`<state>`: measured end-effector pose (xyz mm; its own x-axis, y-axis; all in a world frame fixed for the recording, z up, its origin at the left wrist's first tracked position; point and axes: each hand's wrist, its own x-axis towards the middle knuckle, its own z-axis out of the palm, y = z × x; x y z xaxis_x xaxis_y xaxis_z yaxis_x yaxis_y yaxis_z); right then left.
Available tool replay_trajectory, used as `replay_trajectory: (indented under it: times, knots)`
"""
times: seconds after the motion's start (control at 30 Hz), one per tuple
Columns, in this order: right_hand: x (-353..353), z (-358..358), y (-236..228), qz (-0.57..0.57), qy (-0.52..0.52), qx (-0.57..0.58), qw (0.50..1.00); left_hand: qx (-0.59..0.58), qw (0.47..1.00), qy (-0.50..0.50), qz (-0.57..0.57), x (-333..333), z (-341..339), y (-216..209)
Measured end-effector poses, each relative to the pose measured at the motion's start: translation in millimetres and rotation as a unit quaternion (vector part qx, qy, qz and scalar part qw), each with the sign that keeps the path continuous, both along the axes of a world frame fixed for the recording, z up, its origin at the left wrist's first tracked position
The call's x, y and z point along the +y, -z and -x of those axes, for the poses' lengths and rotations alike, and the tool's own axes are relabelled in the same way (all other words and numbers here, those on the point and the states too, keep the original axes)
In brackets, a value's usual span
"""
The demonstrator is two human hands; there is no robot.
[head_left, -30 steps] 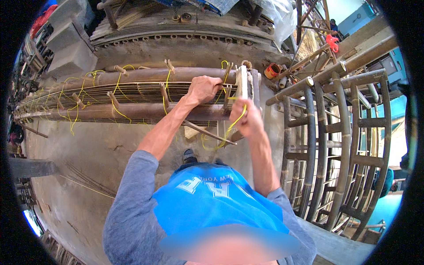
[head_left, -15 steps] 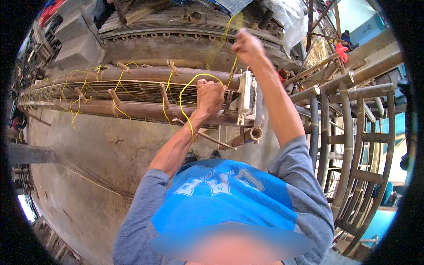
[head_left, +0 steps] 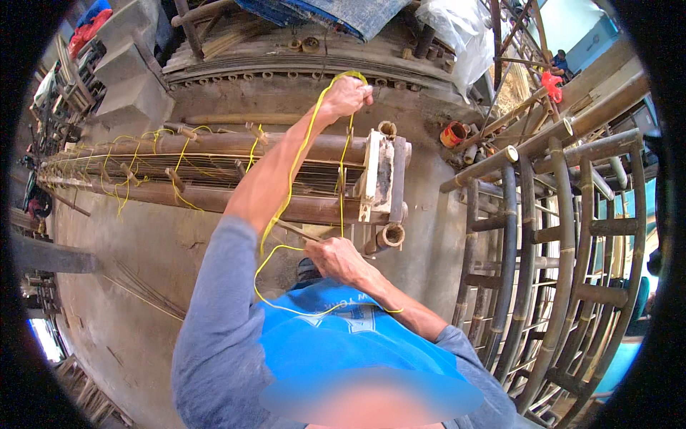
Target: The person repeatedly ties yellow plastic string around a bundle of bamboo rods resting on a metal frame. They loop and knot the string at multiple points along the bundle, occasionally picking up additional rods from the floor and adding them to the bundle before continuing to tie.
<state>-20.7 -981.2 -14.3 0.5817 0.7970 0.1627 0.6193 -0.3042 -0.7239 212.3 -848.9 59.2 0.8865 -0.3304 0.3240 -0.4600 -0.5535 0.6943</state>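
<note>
A thin yellow cord (head_left: 342, 193) crosses the right end of a long frame made of two brown bamboo poles (head_left: 286, 205) with thin strips packed between them. My left hand (head_left: 348, 96) is raised beyond the far pole, closed on the cord, which loops over it and runs back along my forearm. On the near side, my right hand (head_left: 336, 257) is closed round the cord close to my shirt; its fingertips are partly hidden. A slack length of cord curves across my shirt. Short wooden pegs (head_left: 341, 179) stick up along the frame, wound with more yellow cord.
A whitish block (head_left: 370, 175) caps the frame's right end, with an open bamboo tube (head_left: 391, 235) below it. Ladder-like bamboo frames (head_left: 564, 236) stand at the right. A red can (head_left: 453, 134) sits on the floor beyond. Stacked poles (head_left: 271, 71) lie at the back.
My right hand has come down from above the far pole to near my shirt. My left hand has gone from over the frame to beyond its far pole, drawing cord with it.
</note>
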Motion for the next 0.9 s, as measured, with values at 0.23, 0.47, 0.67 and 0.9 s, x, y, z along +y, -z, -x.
replay_trajectory:
  times: [0.23,0.47,0.67,0.9]
  knots:
    - [-17.1,10.3,-26.2,0.024,0.013,-0.021,0.999,0.089,0.965,-0.099,-0.224,10.2,-49.3,95.9]
    - [30.8,26.8,4.5,0.042,-0.129,0.077,0.988,-0.100,0.978,-0.027,-0.182,49.3,83.6,-19.1]
    - [154.6,64.2,38.6,0.060,-0.298,0.031,0.952,0.158,0.839,0.183,0.488,164.2,344.7,23.4]
    - [363.2,90.0,84.1,0.026,-0.207,0.112,0.972,0.128,0.477,-0.652,0.575,318.5,611.6,282.6]
